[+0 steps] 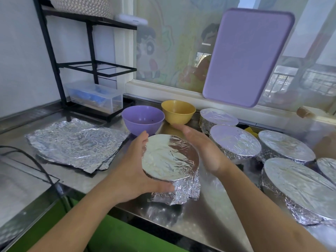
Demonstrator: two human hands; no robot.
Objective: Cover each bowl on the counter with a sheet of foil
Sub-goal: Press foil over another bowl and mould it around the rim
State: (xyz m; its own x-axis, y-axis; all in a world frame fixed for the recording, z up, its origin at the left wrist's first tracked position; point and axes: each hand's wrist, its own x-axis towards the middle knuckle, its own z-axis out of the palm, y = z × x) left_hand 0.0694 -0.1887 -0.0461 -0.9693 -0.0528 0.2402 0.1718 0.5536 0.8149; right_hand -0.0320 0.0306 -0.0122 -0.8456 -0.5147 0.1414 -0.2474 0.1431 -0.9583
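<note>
A foil-covered bowl (169, 160) stands on the steel counter (209, 215) in front of me. My left hand (136, 170) cups its left side, thumb low on the crumpled foil skirt and fingers round the far rim. My right hand (198, 146) hovers open at the bowl's right side, fingers straight, palm facing the bowl. Behind stand an uncovered purple bowl (143, 120) and an uncovered yellow bowl (178, 111). A stack of crinkled foil sheets (76, 142) lies to the left. Several more foil-covered bowls (234, 140) sit on the right.
A purple cutting board (249, 57) leans against the window at the back. A black rack (76, 60) with a clear plastic box (94, 96) stands at the back left. A black cable (36, 164) runs over the counter's left end.
</note>
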